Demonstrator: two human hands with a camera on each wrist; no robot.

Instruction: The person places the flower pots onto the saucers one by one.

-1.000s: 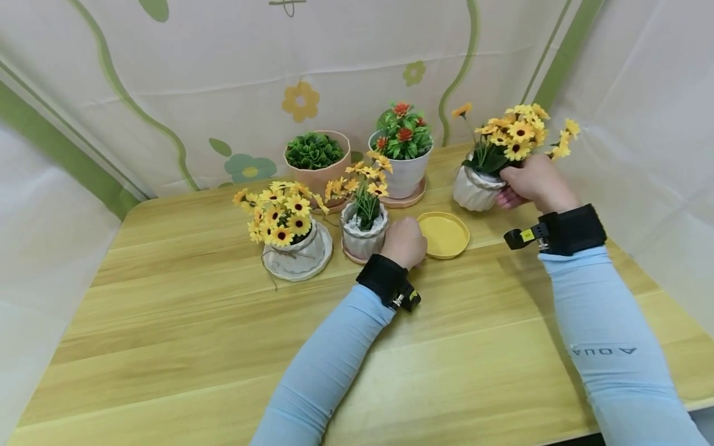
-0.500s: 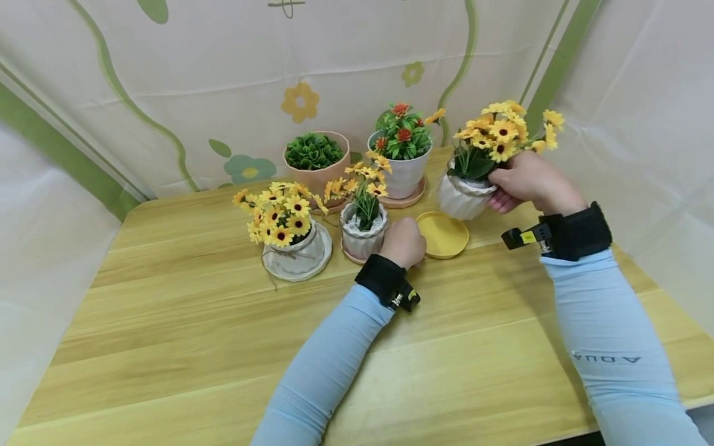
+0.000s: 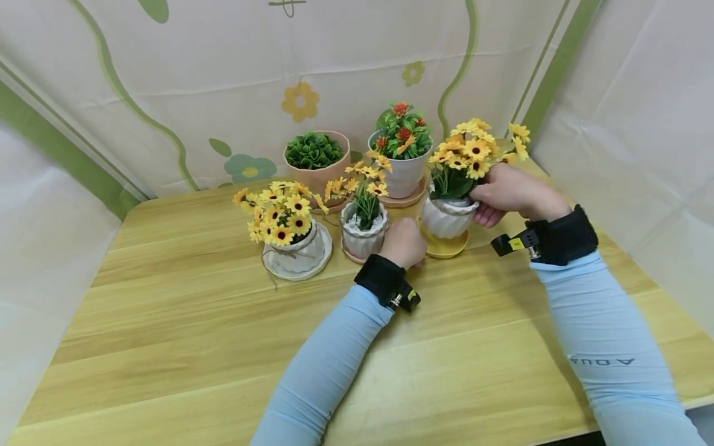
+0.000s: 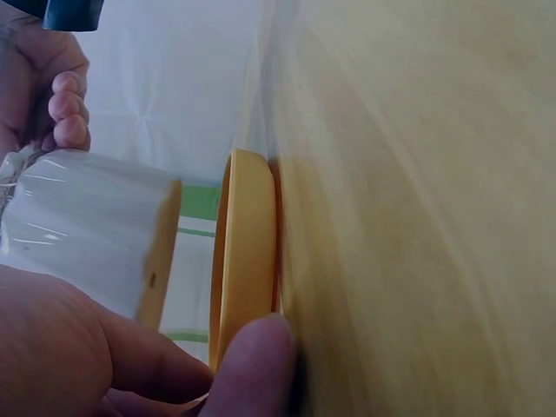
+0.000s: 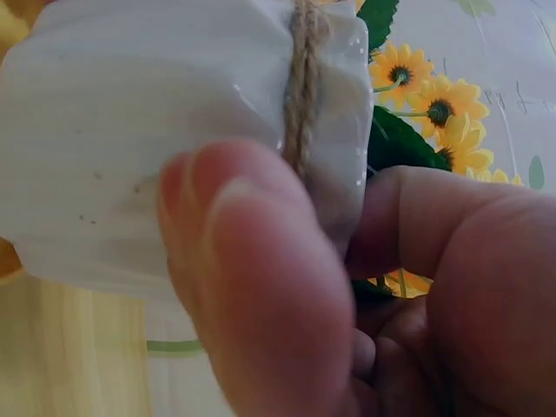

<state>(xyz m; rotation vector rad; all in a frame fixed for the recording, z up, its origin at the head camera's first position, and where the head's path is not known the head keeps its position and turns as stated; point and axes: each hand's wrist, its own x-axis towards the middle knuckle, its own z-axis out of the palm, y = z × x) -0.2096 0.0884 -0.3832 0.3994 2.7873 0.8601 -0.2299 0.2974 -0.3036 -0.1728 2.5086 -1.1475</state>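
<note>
My right hand (image 3: 507, 193) grips the rim of a white ribbed flowerpot (image 3: 448, 218) of yellow daisies (image 3: 474, 148), thumb at the inside and fingers outside. Brown twine (image 5: 302, 95) circles the pot's neck in the right wrist view. The pot hangs slightly tilted over a yellow saucer (image 3: 449, 249); a gap shows between its base and the saucer (image 4: 249, 252) in the left wrist view. My left hand (image 3: 405, 243) pinches the saucer's near left edge between thumb (image 4: 254, 369) and finger. The saucer lies on the wooden table.
Close left of my left hand stands a small grey pot (image 3: 364, 240) of yellow flowers. Another daisy pot (image 3: 301, 251) sits on a white saucer (image 3: 290, 269). Behind are a pink pot (image 3: 323, 176) of green leaves and a white pot (image 3: 404, 176) with red flowers, against a curtain.
My right hand has carried the daisy pot leftward and toward me, from beyond the yellow saucer to just above it. My left hand has stayed at the saucer's edge.
</note>
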